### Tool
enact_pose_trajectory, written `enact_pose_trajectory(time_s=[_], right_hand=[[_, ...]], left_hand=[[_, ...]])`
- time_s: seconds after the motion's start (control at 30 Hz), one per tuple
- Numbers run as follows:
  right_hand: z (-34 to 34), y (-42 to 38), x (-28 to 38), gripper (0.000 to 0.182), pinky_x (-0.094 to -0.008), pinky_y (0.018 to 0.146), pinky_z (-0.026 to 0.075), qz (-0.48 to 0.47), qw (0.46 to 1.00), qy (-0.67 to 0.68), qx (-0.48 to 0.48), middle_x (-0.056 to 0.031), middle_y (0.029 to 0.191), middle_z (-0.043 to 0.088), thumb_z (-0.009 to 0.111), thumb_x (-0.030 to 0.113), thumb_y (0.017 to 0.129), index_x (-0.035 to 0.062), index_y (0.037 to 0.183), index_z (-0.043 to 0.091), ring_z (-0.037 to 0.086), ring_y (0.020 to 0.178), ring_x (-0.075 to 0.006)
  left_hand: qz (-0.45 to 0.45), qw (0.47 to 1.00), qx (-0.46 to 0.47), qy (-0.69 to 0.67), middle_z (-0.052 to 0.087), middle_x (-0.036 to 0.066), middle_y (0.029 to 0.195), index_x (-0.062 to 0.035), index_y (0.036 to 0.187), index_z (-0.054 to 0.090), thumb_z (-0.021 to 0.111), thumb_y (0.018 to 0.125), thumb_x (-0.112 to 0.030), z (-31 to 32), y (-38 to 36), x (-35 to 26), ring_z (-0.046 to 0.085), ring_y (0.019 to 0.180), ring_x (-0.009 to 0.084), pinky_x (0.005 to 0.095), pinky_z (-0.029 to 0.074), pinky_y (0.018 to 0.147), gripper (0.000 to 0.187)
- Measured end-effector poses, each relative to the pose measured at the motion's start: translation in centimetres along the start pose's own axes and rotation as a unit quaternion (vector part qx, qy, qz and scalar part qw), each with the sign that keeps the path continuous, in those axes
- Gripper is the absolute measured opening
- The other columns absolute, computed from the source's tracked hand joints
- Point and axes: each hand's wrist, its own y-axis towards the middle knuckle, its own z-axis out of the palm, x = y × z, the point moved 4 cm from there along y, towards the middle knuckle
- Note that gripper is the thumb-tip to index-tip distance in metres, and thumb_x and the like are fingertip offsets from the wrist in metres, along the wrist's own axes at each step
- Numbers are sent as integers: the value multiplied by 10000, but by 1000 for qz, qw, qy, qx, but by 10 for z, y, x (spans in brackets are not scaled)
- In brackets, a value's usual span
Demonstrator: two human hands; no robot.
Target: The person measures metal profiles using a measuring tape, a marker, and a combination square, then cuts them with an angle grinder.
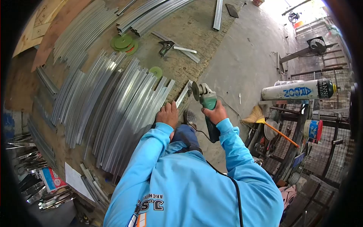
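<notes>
My right hand (214,112) grips the green body of an angle grinder (206,99), its disc (195,90) close to the end of a short metal strip (184,93) on the concrete floor. My left hand (168,114) rests on the near end of that strip, fingers pressed down beside a row of long metal channel pieces (113,109). Light blue sleeves cover both arms. The grinder's black cord runs back along my right arm.
Several green grinding discs (124,42) and a metal square (176,46) lie further out on the floor. More metal strips (81,32) are stacked at the left. A gas cylinder (298,90), a broom (270,125) and wire racks (321,147) stand at the right.
</notes>
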Motion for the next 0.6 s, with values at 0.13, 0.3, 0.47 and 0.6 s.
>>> enact_pose_trajectory(time_s=[0.13, 0.3, 0.47, 0.6], right_hand=[[-3, -1, 9, 709, -415, 861, 526, -8, 1000, -6, 1, -228, 1048, 697, 833, 401, 693, -8, 1208, 567, 687, 966, -350], [-2, -4, 17, 696, -445, 850, 527, -51, 998, 7, -22, -250, 1042, 691, 833, 405, 697, -10, 1175, 543, 680, 965, -398], [-3, -1, 20, 693, -431, 855, 528, -15, 1000, 0, -5, -239, 1065, 694, 843, 401, 702, -6, 1186, 558, 682, 977, -381], [-3, 4, 16, 683, -421, 856, 534, -30, 999, -22, -17, -231, 1075, 700, 850, 393, 707, -2, 1194, 578, 690, 981, -359]], left_hand=[[15, 1000, -18, 12, 553, 120, 1061, -54, 1340, 506, 619, 952, -333, 0, 0, 1, 611, 929, 315, 409, 581, 697, 491], [-7, 1000, 5, -1, 556, 119, 1068, -75, 1333, 531, 684, 897, -350, 3, 0, 2, 603, 926, 315, 412, 572, 707, 538], [-6, 1000, -2, -9, 558, 117, 1052, -73, 1328, 530, 682, 896, -346, 4, -1, 3, 603, 918, 309, 404, 570, 689, 534], [-3, 1000, -3, -14, 560, 118, 1045, -66, 1333, 519, 675, 897, -338, 7, 1, 3, 604, 904, 310, 404, 565, 671, 537]])
